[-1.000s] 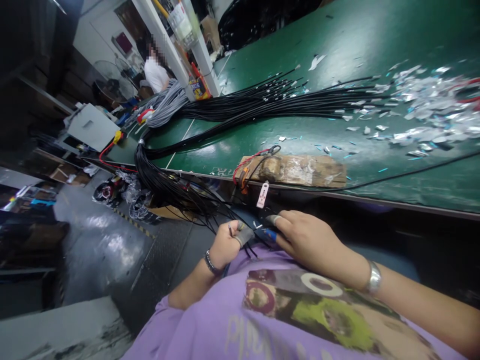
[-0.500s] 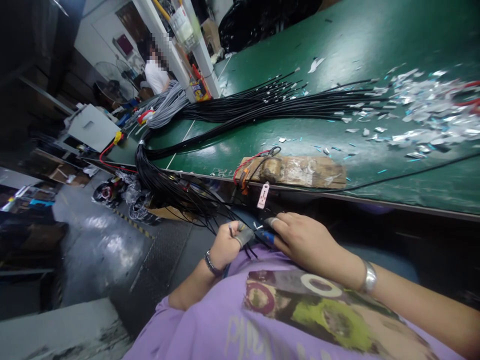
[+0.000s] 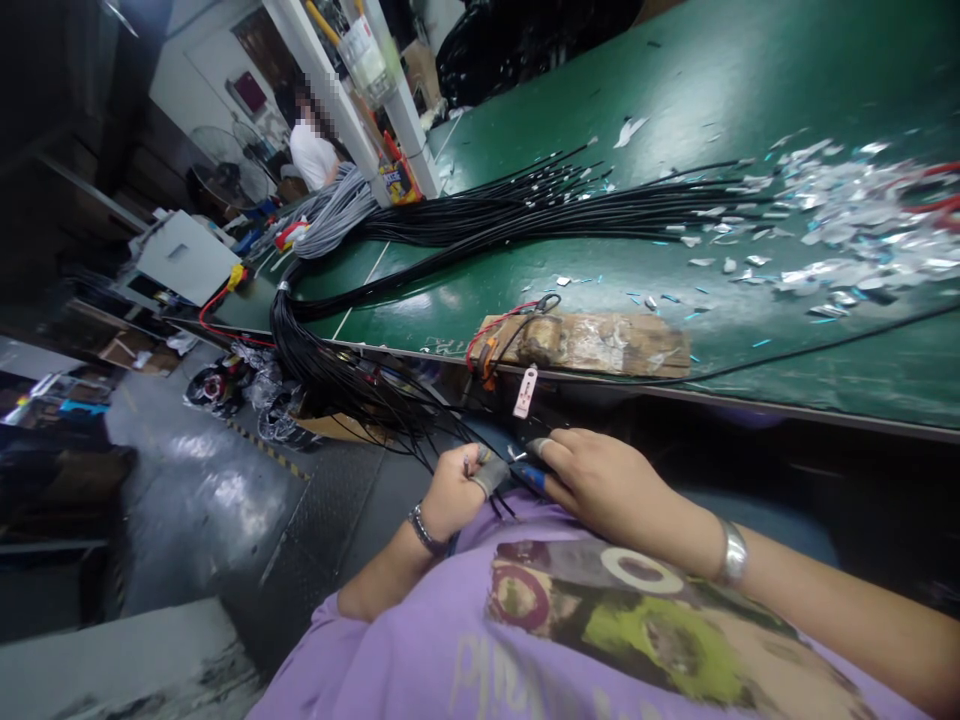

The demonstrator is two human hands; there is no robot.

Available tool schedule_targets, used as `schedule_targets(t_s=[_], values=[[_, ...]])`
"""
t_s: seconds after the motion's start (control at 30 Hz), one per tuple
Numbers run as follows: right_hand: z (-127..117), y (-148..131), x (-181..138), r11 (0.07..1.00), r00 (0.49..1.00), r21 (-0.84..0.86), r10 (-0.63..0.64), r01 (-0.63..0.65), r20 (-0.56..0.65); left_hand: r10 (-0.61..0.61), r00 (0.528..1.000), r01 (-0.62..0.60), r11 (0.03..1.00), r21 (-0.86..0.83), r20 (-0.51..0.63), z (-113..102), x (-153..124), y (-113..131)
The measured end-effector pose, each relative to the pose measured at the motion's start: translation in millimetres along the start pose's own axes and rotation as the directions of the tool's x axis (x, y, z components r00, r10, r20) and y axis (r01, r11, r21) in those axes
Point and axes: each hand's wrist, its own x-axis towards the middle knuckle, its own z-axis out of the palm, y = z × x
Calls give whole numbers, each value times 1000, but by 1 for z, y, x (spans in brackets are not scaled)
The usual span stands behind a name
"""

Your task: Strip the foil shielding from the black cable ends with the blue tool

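At the lap, my left hand (image 3: 454, 490) is closed around a black cable (image 3: 491, 440), its thumb wrapped in grey tape. A small white cable end (image 3: 516, 453) shows in the gap between the two hands. Just to the right, my right hand (image 3: 604, 478) has its thumb and forefinger pinched together; blue and grey wraps cover these fingers. What sits in that pinch is hidden. Loose cable ends hang below my left hand, over the purple shirt. A tied bundle of black cables (image 3: 307, 345) droops over the bench edge towards my hands.
On the green bench (image 3: 442, 290) lie more black cables (image 3: 600, 215), grey cables (image 3: 337, 220) and scattered foil scraps (image 3: 877, 220). A wooden block (image 3: 615, 342) with a pink tag (image 3: 526, 392) hanging by it sits at the near edge. A person (image 3: 311, 150) is at the far left.
My hands stay close together at nearly the same spot. Only slight shifts of the fingers show, and my right hand sits a touch lower.
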Motion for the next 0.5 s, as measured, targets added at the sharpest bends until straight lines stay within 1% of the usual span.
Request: schedule_targets(t_s=[0.07, 0.17, 0.23, 0.3, 0.33, 0.4, 0.43, 0.5], values=[[0, 0, 0, 1000, 1000, 13, 4, -5, 12, 22, 1000, -22, 998, 52, -11, -1, 0, -4], [-2, 1, -2, 997, 1000, 77, 7, -8, 14, 60, 998, -59, 990, 128, -4, -2, 1, -8], [-5, 2, -3, 986, 1000, 165, 20, -21, 6, 77, 997, -75, 985, 156, -9, -1, 2, -11], [-9, 4, -4, 952, 998, 302, 56, -53, -3, 61, 998, -58, 990, 131, -25, -1, 4, -11], [-10, 5, -4, 921, 996, 383, 85, -77, -4, 37, 999, -34, 995, 91, -31, 0, 5, -11], [-13, 7, -3, 830, 988, 540, 153, -139, 20, -39, 999, 38, 998, -48, -26, 0, 7, -10], [-13, 7, -2, 779, 982, 602, 186, -175, 45, -82, 997, 80, 987, -139, -12, 0, 8, -9], [-11, 8, -1, 691, 968, 682, 227, -240, 110, -149, 988, 153, 931, -331, 37, -3, 9, -7]])
